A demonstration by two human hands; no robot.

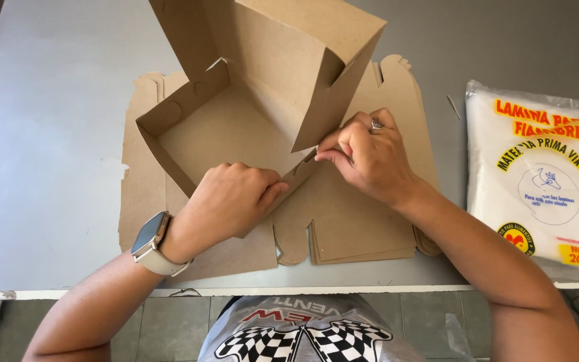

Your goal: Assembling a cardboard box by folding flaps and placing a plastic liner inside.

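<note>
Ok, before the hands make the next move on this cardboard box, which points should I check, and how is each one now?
1. Left hand holds the front wall of the cardboard box: ok.
2. Right hand pinches the corner flap with its fingers: ok.
3. Lid stands raised behind the tray: ok.
4. Corner tab fully in its slot: cannot tell, the hands cover it.
5. Box rests on the stack of flat cardboard blanks, not on the bare grey table: ok.
6. Plastic packet of white sheets lies apart from the box: ok.
</note>
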